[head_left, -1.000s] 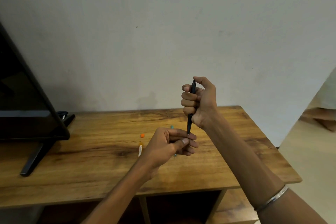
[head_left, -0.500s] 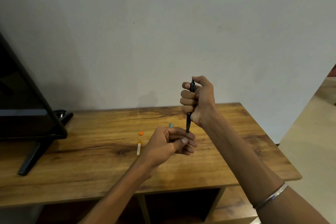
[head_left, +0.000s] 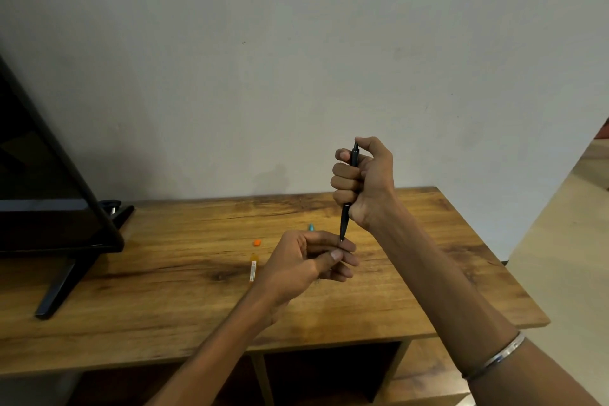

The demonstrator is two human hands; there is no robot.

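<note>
My right hand [head_left: 365, 184] grips a thin black pen [head_left: 344, 224] in a fist. The pen stands upright, point down, and the thumb is curled over its top end. Just below, my left hand [head_left: 306, 264] is held above the wooden table [head_left: 164, 306]. Its thumb and fingers pinch together right at the pen's tip. Whatever else sits between those fingers is hidden.
An orange cap [head_left: 257, 242], an orange pen [head_left: 252, 270] and a teal pen [head_left: 310, 227] lie on the table behind my left hand. A black TV [head_left: 49, 191] on a stand [head_left: 56, 290] fills the left. A white wall rises behind, and open shelves show under the table.
Both hands keep the same hold on the black pen. Only the view has shifted slightly.
</note>
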